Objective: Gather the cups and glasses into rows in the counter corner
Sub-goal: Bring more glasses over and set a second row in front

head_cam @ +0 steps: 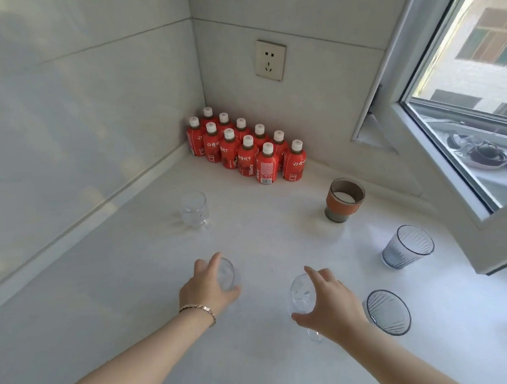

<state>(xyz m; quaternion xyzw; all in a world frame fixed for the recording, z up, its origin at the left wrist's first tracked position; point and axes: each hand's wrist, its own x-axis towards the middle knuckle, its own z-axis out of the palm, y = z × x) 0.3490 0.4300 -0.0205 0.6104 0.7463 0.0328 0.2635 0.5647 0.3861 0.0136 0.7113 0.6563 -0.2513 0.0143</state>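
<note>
My left hand (205,285) wraps a clear glass (226,274) standing on the white counter (104,287). My right hand (330,303) wraps a second clear glass (301,295). A clear glass mug (194,209) stands farther back on the left. A grey cup with an orange sleeve (344,201) stands at the back right. Two blue-grey ribbed tumblers sit to the right, one near the window (408,247) and one close to my right wrist (388,312).
Two rows of red juice bottles (245,148) fill the counter corner against the tiled walls. A wall socket (270,60) sits above them. An open window frame (438,152) juts over the counter's right side.
</note>
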